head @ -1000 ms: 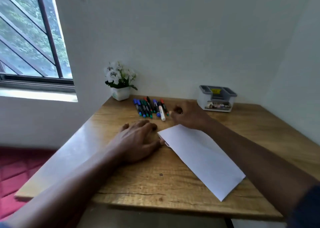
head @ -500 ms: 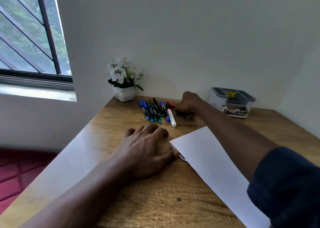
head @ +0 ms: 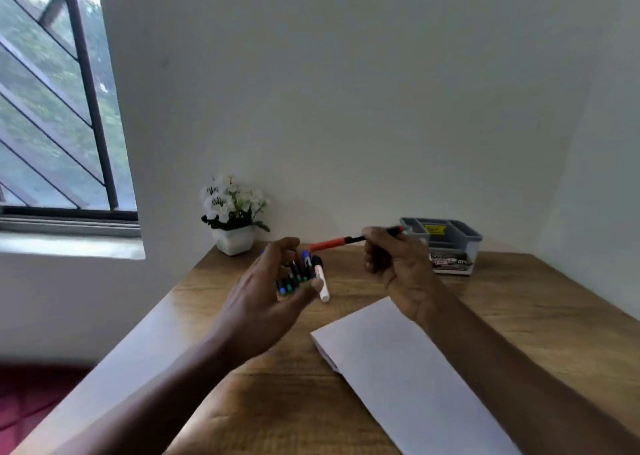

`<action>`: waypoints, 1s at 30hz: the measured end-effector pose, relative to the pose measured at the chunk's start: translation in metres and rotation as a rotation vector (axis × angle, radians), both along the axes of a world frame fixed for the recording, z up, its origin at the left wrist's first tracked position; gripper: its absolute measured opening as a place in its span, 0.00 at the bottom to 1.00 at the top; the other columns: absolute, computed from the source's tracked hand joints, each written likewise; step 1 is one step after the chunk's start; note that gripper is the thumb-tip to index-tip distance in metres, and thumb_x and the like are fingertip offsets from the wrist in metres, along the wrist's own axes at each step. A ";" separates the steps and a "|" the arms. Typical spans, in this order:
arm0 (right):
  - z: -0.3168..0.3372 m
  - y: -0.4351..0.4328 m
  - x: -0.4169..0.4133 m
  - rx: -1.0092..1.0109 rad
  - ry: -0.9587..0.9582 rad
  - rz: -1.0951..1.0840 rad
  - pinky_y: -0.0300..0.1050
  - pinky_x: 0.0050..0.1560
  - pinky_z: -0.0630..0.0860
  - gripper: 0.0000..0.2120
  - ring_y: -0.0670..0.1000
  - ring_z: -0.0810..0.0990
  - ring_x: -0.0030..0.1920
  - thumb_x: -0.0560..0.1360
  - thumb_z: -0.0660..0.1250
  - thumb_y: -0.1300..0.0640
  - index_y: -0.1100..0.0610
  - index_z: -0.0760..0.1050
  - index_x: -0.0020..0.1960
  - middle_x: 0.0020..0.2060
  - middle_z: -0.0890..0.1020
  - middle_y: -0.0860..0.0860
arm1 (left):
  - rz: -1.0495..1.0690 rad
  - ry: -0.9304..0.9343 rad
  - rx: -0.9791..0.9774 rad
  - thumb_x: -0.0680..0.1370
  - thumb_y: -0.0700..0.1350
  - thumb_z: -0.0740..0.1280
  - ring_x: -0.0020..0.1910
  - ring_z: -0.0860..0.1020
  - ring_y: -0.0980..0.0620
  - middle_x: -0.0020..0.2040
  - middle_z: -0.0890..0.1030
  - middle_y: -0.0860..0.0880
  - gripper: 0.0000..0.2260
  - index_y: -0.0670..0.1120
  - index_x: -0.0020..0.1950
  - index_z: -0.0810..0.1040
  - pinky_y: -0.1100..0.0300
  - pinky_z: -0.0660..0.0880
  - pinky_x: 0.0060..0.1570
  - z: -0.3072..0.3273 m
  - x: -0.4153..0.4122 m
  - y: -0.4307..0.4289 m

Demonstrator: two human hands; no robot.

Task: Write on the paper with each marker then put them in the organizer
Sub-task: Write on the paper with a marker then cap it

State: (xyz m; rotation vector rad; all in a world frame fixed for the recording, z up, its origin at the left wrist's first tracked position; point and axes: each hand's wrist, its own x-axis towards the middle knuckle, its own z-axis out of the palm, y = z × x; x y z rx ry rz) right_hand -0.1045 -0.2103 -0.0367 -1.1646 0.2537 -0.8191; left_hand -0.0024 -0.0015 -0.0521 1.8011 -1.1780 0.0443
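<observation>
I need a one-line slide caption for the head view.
Right hand holds a red marker above the desk; left hand hovers open over the other markers.

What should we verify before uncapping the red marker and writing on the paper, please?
1. The right hand grips the red marker: ok.
2. The left hand is free to pull the cap: ok, open and holding nothing.
3. The paper is bare where writing goes: ok.
4. A hand steadies the paper: not ok, neither touches it.
5. The organizer has room: cannot tell from this angle.
6. The remaining markers lie off the paper: ok.
</observation>
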 end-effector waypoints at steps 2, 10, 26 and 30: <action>-0.009 0.003 -0.001 0.073 0.001 0.031 0.40 0.29 0.76 0.03 0.48 0.79 0.29 0.77 0.71 0.61 0.62 0.81 0.46 0.32 0.82 0.54 | -0.065 0.127 -0.046 0.73 0.64 0.71 0.53 0.83 0.60 0.58 0.82 0.59 0.28 0.60 0.71 0.69 0.49 0.82 0.54 0.009 0.001 -0.019; -0.026 0.013 0.008 -0.063 0.109 0.069 0.42 0.35 0.75 0.18 0.51 0.81 0.36 0.78 0.70 0.50 0.64 0.82 0.56 0.41 0.85 0.57 | -0.223 0.240 -0.254 0.78 0.43 0.72 0.36 0.80 0.50 0.41 0.85 0.45 0.06 0.45 0.54 0.85 0.57 0.77 0.36 0.007 0.005 -0.060; -0.035 0.026 0.005 0.021 0.161 0.243 0.47 0.49 0.85 0.16 0.60 0.87 0.50 0.83 0.64 0.55 0.68 0.80 0.58 0.50 0.85 0.66 | -0.260 0.515 -0.132 0.82 0.44 0.67 0.30 0.71 0.56 0.32 0.79 0.50 0.09 0.40 0.51 0.85 0.64 0.66 0.27 -0.010 0.017 -0.057; -0.035 0.025 0.004 0.070 0.147 0.252 0.48 0.49 0.85 0.16 0.60 0.87 0.49 0.83 0.62 0.55 0.68 0.80 0.56 0.49 0.86 0.65 | -0.274 0.578 -0.090 0.83 0.45 0.65 0.28 0.69 0.57 0.30 0.75 0.51 0.12 0.38 0.55 0.84 0.64 0.65 0.27 -0.007 0.022 -0.056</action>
